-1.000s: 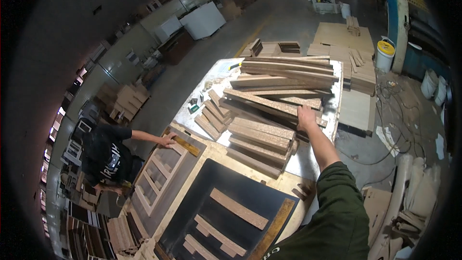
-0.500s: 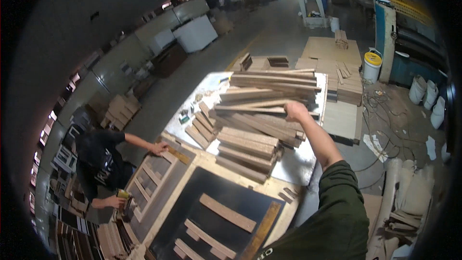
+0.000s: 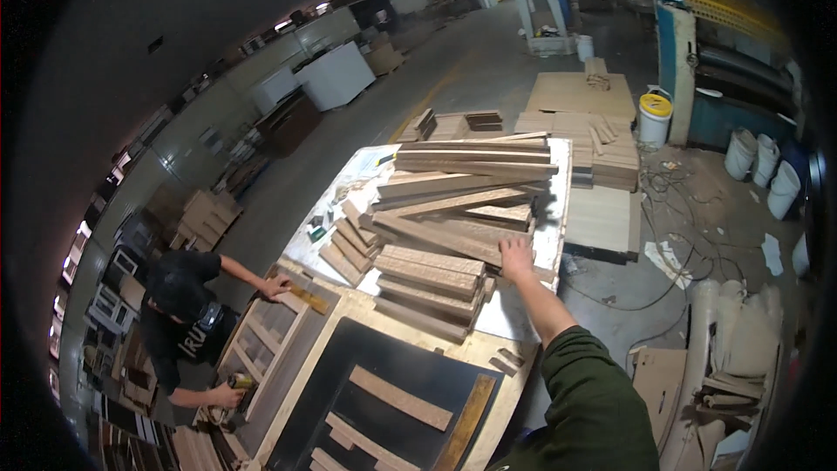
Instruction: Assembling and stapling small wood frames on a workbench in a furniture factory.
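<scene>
My right hand reaches over the stacked wood and grips a long wooden strip near its right end. That strip lies slantwise on top of other strips. Just nearer is a bundle of shorter wooden strips; farther off, more long strips are piled across the white tabletop. My left hand is out of view. In front of me a dark panel carries several loose wooden pieces, among them a flat slat, and a yellowish bar along its right side.
At the left a co-worker steadies a slatted wooden frame and holds a small power tool. Short blocks lie left of the pile. Sheet stacks, a yellow-lidded bucket and cables are on the right.
My right hand has come nearer, and the long strip under it now lies slanted across the pile. The view has shifted slightly. The co-worker's head has tilted up a little.
</scene>
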{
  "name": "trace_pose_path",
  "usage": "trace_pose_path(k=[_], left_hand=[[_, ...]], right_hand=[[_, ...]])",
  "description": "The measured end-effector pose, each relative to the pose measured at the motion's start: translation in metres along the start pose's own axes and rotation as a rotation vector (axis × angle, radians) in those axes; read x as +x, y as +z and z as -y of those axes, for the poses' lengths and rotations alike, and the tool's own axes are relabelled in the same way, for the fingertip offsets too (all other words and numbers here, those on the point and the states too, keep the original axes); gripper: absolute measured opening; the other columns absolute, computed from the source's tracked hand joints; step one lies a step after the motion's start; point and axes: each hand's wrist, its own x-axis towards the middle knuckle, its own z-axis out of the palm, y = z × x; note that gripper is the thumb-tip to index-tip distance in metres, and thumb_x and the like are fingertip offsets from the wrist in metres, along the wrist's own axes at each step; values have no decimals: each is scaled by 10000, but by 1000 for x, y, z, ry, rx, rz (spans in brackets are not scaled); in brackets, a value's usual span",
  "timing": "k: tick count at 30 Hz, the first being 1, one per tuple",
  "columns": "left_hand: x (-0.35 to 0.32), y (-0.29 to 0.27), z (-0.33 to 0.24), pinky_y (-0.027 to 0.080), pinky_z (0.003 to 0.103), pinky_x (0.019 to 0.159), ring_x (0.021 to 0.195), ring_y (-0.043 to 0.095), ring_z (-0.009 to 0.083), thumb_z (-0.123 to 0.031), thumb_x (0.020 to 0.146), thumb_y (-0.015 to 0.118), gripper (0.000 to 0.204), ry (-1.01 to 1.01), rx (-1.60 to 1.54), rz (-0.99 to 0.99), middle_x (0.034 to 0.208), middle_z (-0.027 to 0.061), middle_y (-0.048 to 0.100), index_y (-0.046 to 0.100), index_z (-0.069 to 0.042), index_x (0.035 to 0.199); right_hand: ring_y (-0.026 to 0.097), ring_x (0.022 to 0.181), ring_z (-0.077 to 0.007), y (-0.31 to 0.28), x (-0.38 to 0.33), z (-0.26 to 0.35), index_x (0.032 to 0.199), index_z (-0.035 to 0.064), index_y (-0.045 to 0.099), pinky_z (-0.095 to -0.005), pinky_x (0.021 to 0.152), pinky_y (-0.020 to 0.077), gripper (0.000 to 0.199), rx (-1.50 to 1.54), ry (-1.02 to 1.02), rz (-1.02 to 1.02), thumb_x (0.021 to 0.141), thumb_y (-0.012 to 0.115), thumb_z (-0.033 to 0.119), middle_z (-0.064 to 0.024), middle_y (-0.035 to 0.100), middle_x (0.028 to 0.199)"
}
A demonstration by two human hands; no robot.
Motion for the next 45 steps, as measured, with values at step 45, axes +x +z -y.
trace_pose_path(k=[45], left_hand=[[70, -164, -87, 221, 569, 1069, 1292, 317, 406, -401, 762, 664, 696, -351, -89, 513, 1404, 201, 354, 426, -63, 1321]], right_hand=[[491, 563, -91, -87, -168, 146, 801, -21, 624, -282, 494, 394, 201, 507, -605, 1086, 702, 734, 116, -1, 567, 639]])
